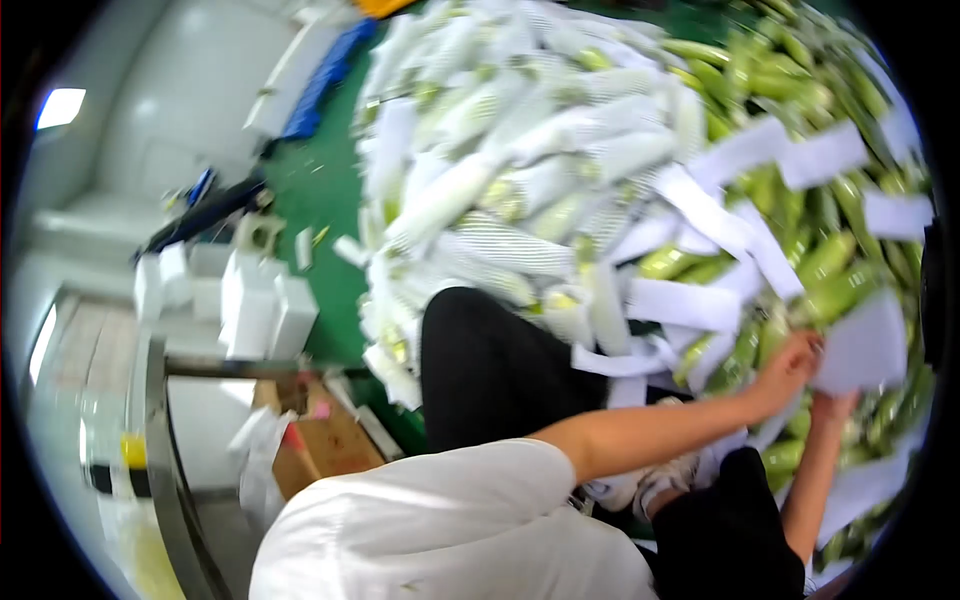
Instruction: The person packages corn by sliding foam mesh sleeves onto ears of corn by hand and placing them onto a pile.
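My left hand (785, 372) has its fingers curled closed at the left edge of a white foam sheet (865, 345). Just below it, my right hand (834, 405) grips the sheet's lower edge, its fingers partly hidden. Around and beneath the sheet lie unwrapped green corn-like ears (840, 292), with loose white foam pieces (700, 208) strewn over them. Left of these is a large heap of similar ears in white net-like foam sleeves (510, 255). Blur hides the finer detail at both hands.
My bent knee (480, 345) rises against the wrapped heap. Green floor (315, 215) shows to the left, with white foam blocks (255, 300), a cardboard box (325, 440) and a metal frame (160, 430). A blue crate (325, 80) stands at the upper left.
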Action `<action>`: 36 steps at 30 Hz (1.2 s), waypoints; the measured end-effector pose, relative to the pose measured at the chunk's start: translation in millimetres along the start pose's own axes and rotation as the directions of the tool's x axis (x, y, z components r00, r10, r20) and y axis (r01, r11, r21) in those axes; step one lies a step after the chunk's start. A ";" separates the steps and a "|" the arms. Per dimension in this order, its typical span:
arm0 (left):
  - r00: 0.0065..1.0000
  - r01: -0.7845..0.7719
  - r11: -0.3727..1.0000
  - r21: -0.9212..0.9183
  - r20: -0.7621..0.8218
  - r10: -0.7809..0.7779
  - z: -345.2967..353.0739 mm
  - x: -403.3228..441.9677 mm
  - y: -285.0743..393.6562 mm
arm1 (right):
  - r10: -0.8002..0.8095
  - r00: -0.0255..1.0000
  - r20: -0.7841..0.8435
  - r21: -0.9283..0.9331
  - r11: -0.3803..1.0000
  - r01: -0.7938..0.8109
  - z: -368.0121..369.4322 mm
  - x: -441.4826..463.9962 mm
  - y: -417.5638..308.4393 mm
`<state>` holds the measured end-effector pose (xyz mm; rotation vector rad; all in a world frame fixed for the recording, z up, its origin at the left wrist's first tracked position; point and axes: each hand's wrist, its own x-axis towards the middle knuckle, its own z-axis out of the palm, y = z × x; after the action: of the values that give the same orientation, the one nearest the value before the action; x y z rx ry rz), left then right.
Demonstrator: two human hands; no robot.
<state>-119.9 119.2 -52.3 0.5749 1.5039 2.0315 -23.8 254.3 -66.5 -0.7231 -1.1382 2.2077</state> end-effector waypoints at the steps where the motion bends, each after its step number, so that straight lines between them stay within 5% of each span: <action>1: 0.997 -0.063 0.991 -0.119 -0.040 0.058 7.0 2.7 2.0 | 0.108 0.994 0.014 0.125 0.986 -0.109 -1.7 -1.9 -25.4; 3: 0.936 0.345 0.909 -0.234 0.019 -0.351 -1.4 19.1 8.5 | 0.253 0.967 0.041 -0.009 0.967 -0.253 24.2 7.5 -43.3; 5: 0.877 0.440 0.828 -0.347 -0.032 -0.480 -35.6 39.7 43.6 | 0.295 0.953 0.073 -0.145 0.948 -0.283 55.3 -1.1 -64.1; 6: 0.886 0.303 0.644 -0.702 -0.041 -0.462 -37.5 48.1 25.5 | 0.278 0.956 0.093 -0.053 0.960 -0.274 62.7 4.2 -72.2; 7: 0.907 0.257 0.672 -0.694 -0.068 -0.417 -37.8 52.7 25.6 | 0.201 0.975 0.089 0.011 0.979 -0.203 59.6 12.0 -72.3; 10: 0.890 0.376 0.436 -0.818 0.188 -0.415 -29.7 50.1 31.4 | 0.385 0.917 0.100 0.263 0.879 -0.398 105.7 8.8 -92.9; 11: 0.930 0.297 0.488 -0.821 0.134 -0.341 -29.6 52.0 55.4 | 0.492 0.867 0.085 0.239 0.834 -0.497 127.4 1.8 -104.5; 12: 0.929 0.369 0.744 -0.557 0.196 -0.315 -49.8 61.7 57.0 | 0.577 0.813 0.076 -0.038 0.817 -0.576 130.6 -0.1 -113.1; 13: 0.923 0.345 0.911 -0.224 0.257 -0.286 -69.6 70.8 58.5 | 0.530 0.836 0.143 -0.484 0.774 -0.408 128.5 1.5 -114.2; 14: 0.812 0.497 0.485 -0.720 0.188 -0.552 -72.0 70.5 67.1 | 0.296 0.922 0.249 -0.943 0.293 0.161 92.7 20.0 -102.8; 16: 0.773 0.580 0.509 -0.636 0.233 -0.590 -55.5 53.7 59.9 | 0.192 0.925 0.329 -0.821 -0.425 0.381 104.1 38.0 -114.0; 20: 0.540 0.831 0.352 -0.431 0.472 -0.697 -29.4 22.7 17.0 | 0.346 0.885 0.311 -0.613 -0.639 0.465 95.2 71.3 -61.8; 22: 0.380 0.849 0.139 -0.510 0.407 -0.831 -13.4 15.9 -0.5 | 0.286 0.876 0.388 -0.560 -0.682 0.471 87.1 68.1 -47.5; 23: 0.364 0.853 0.145 -0.501 0.373 -0.854 -11.1 11.9 0.6 | 0.302 0.871 0.387 -0.519 -0.709 0.477 84.4 66.7 -49.8; 26: 0.397 0.835 0.239 -0.495 0.243 -0.885 -27.4 -0.5 18.6 | 0.359 0.901 0.245 -0.579 -0.691 0.433 100.5 71.2 -67.4; 28: 0.510 0.774 0.375 -0.511 0.151 -0.847 -57.0 -6.0 33.6 | 0.215 0.932 0.293 -0.767 -0.528 0.363 117.3 65.1 -100.3; 30: 0.715 0.650 0.717 -0.252 -0.116 -0.689 -79.3 4.3 101.7 | -0.027 0.959 0.281 -0.919 -0.296 0.261 151.7 29.8 -139.5; 32: 0.859 0.488 0.870 -0.068 -0.142 -0.493 -111.9 17.4 172.1 | 0.028 0.987 0.156 -0.987 -0.040 0.157 213.7 -16.7 -175.8; 34: 0.862 0.497 0.787 -0.365 0.105 -0.495 -142.4 20.0 212.3 | 0.181 0.936 0.301 -0.935 0.251 0.252 279.7 -71.4 -203.9; 36: 0.695 0.709 0.614 -0.347 0.490 -0.526 -158.7 -6.4 250.2 | 0.304 0.887 0.349 -0.834 0.532 0.145 316.7 -107.4 -201.1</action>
<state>-256.9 -57.6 142.0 0.1151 0.7261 1.5439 -116.5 107.1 282.8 -0.6009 -2.5828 1.8143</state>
